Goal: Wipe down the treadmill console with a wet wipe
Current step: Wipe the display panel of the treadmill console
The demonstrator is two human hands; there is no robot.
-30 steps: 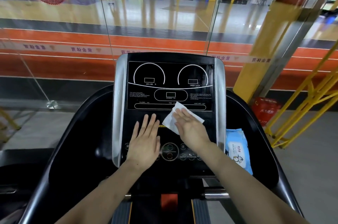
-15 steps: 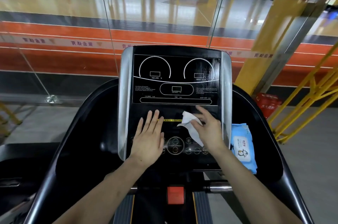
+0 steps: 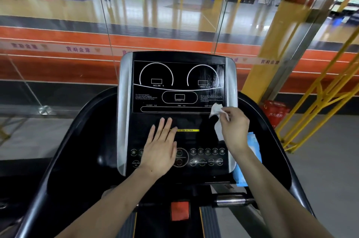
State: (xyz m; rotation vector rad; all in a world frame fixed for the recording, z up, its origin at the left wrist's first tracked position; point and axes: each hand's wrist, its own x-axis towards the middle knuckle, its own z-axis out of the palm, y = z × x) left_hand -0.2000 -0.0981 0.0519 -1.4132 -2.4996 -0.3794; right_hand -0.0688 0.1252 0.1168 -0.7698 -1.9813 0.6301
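One treadmill console point(image 3: 177, 101), two bare hands, one white wipe point(image 3: 217, 113). A blue wipe pack point(image 3: 252, 147) is mostly hidden behind the right arm. The left hand point(image 3: 160, 150) lies flat and open over the buttons. The right hand point(image 3: 234, 131) pinches the crumpled wipe at the display's lower right corner.

Above both hands the glossy black treadmill console display point(image 3: 178, 86) lies bare. The flat left hand point(image 3: 160, 150) covers the lower left buttons; the right hand point(image 3: 234, 131) with the crumpled white wipe point(image 3: 217, 110) blocks the silver right edge strip point(image 3: 231, 82).
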